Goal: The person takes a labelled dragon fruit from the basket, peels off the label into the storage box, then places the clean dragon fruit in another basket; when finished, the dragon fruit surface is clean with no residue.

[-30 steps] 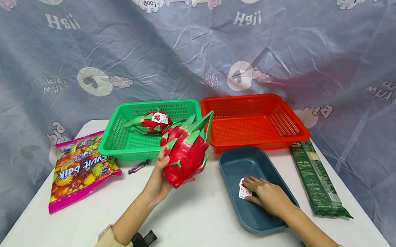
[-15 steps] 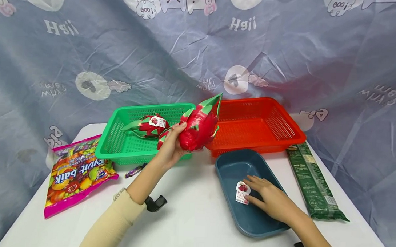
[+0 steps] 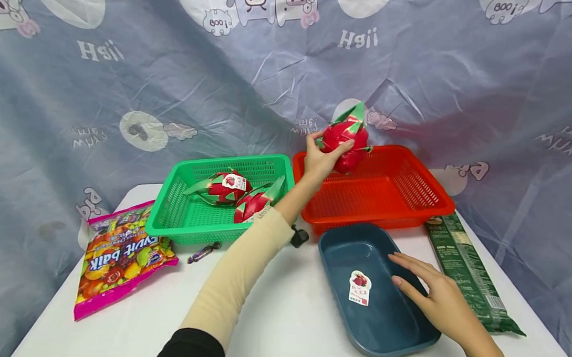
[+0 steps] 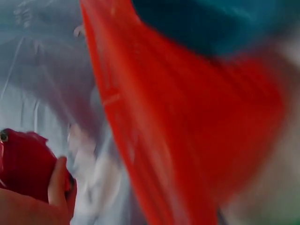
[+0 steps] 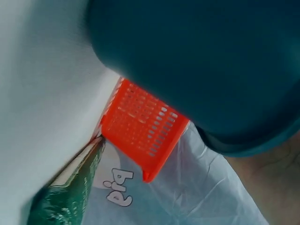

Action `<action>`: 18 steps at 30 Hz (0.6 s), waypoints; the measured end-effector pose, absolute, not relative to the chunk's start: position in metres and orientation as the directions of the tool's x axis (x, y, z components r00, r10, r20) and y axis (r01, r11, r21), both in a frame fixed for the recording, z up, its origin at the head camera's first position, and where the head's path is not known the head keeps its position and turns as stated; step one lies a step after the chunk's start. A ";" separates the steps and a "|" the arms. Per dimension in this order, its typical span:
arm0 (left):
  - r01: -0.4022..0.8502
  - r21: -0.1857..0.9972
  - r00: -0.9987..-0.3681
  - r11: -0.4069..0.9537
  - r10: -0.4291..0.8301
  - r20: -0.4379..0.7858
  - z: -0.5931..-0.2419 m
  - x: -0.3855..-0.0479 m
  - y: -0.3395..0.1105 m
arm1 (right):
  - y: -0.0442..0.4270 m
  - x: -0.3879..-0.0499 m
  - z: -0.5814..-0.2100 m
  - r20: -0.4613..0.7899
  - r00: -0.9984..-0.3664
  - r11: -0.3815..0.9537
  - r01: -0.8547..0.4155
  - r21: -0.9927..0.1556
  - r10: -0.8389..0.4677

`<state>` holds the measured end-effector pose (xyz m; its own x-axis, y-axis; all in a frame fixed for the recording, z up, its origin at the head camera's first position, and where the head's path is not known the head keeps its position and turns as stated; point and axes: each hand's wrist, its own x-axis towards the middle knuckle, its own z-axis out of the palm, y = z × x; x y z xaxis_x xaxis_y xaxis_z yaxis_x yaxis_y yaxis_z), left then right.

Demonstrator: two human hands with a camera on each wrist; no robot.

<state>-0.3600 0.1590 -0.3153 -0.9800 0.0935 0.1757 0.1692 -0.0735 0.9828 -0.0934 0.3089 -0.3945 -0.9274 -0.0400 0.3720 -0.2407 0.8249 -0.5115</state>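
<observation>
My left hand (image 3: pixel 321 160) grips a red dragon fruit (image 3: pixel 345 141) with green leaf tips, held up over the back left part of the red basket (image 3: pixel 365 199). In the left wrist view the fruit (image 4: pixel 28 164) and part of the hand (image 4: pixel 40 206) show at the lower left, beside the basket (image 4: pixel 187 122). My right hand (image 3: pixel 438 297), fingers spread and holding nothing, hovers over the right side of the blue-grey tray (image 3: pixel 380 313). A white sticker (image 3: pixel 360 287) with a dragon fruit picture lies in that tray. The right wrist view shows the tray (image 5: pixel 197 61) large and close.
Two dragon fruits (image 3: pixel 224 188) lie in the green basket (image 3: pixel 194 233) at the back left. A candy bag (image 3: pixel 120 257) and a small wrapped candy (image 3: pixel 203 253) are at the left. A green spaghetti packet (image 3: pixel 467 269) lies at the right. A patterned cloth hangs behind.
My left hand has carried the dragon fruit from in front of the green basket, up and rightward, over the red basket. My right hand has moved right, away from the sticker.
</observation>
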 end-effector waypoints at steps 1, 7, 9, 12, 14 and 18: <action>0.187 0.982 -0.980 -0.022 0.059 0.188 -0.320 -0.361 0.172 | 0.310 -0.092 -0.395 0.369 -0.929 0.820 -0.231 -0.523 -0.026; 0.299 0.895 -0.950 0.331 0.009 0.313 -0.355 -0.362 0.227 | 0.312 -0.092 -0.405 0.322 -0.947 0.821 -0.171 -0.545 0.017; 0.342 0.837 -0.933 0.427 0.049 0.356 -0.371 -0.363 0.237 | 0.313 -0.091 -0.408 0.302 -0.953 0.819 -0.154 -0.553 0.025; 0.366 0.760 -0.926 0.537 0.128 0.356 -0.389 -0.363 0.248 | 0.315 -0.089 -0.409 0.275 -0.961 0.813 -0.132 -0.568 0.036; 0.356 0.729 -0.932 0.585 0.171 0.319 -0.393 -0.360 0.256 | 0.316 -0.089 -0.409 0.271 -0.962 0.807 -0.131 -0.576 0.037; 0.303 0.736 -0.953 0.605 0.198 0.229 -0.385 -0.353 0.271 | 0.319 -0.090 -0.407 0.275 -0.961 0.808 -0.132 -0.574 0.038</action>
<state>-0.3529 0.2713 -0.3852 -0.9531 0.1976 0.2293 0.3026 0.6053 0.7362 -0.0897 0.3191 -0.4070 -0.9606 0.0380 0.2752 -0.1325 0.8082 -0.5738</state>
